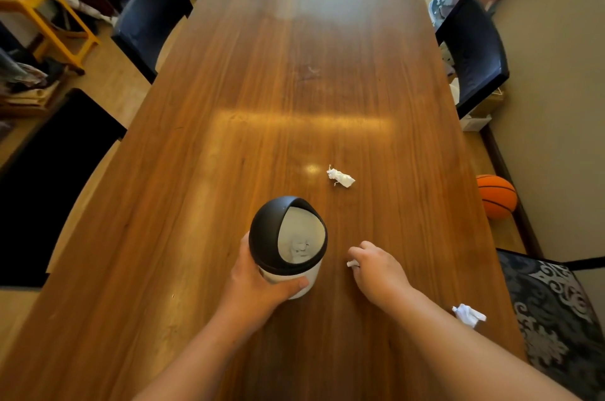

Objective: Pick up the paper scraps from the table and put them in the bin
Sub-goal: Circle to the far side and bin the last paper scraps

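Observation:
A small white bin (288, 237) with a black domed lid stands on the wooden table (262, 73), its opening tilted toward me; crumpled paper lies inside. My left hand (262, 279) grips the bin's white body from the left and front. Just right of the bin, my right hand (376, 266) rests on the table with fingers closed on a small white paper scrap (353, 264) that peeks out at the fingertips. Another crumpled scrap (340, 177) lies beyond the bin to the right. A third scrap (468, 314) sits near the table's right edge beside my right forearm.
Dark chairs stand at the left (150, 20) and right (474, 50) sides, and a patterned chair seat (553, 309) is at the near right. An orange basketball (496, 197) lies on the floor to the right. A yellow stool (49, 24) and clutter fill the far left.

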A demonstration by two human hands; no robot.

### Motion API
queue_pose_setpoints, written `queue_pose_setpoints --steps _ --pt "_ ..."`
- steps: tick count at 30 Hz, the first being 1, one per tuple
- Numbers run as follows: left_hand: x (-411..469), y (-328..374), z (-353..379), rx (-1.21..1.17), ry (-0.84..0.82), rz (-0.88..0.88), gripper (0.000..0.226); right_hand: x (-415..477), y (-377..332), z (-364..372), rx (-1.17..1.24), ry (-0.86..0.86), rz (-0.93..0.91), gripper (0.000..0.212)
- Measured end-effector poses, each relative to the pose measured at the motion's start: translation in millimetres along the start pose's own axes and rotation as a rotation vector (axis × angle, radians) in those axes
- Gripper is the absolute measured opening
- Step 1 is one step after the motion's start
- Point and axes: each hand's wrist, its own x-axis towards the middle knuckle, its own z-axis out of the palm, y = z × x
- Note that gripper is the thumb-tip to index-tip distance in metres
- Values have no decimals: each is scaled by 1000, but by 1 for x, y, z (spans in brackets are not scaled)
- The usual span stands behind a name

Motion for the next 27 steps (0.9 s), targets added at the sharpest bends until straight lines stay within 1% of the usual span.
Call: queue_pose_setpoints --steps 2,4,7,10,14,15,16,17,18,20,21,22,23,25,27 --pt "-8 1 2 -1 6 -4 108 -10 -1 -11 85 21 33 17" --pt "-18 2 6 -7 8 -12 109 -21 -4 -29 226 72 43 13" --pt "-31 4 14 -28 -1 -27 112 -36 -12 -68 427 183 3 11" --pt "-36 10 23 -53 -28 -40 115 -53 -25 -122 579 391 -101 12" --pt "-32 20 35 -80 -30 -22 111 -82 -40 -190 799 812 -315 13" --pt "-30 23 37 -87 -26 -17 111 -85 -45 -195 827 881 -337 13" --pt "-28 25 40 -89 -19 -8 111 -85 -51 -194 824 908 -346 13" --pt "-26 28 42 -88 -11 4 110 -81 -56 -187 767 875 -352 13" --pt "-23 31 44 -87 -4 18 109 -76 -60 -174 652 769 -350 15" --pt "-15 36 47 -90 4 37 107 -67 -69 -144 410 477 -343 31" --pt "-11 38 47 -91 5 43 106 -62 -69 -132 362 409 -355 39" --pt "-6 38 47 -92 5 45 105 -57 -67 -125 383 407 -362 43" --pt "-1 37 45 -93 6 45 106 -49 -63 -123 428 441 -351 43" --pt "10 34 40 -93 12 39 110 -29 -54 -120 508 516 -276 36" --pt "19 30 33 -70 22 40 113 0 -45 -117 566 497 -162 26"
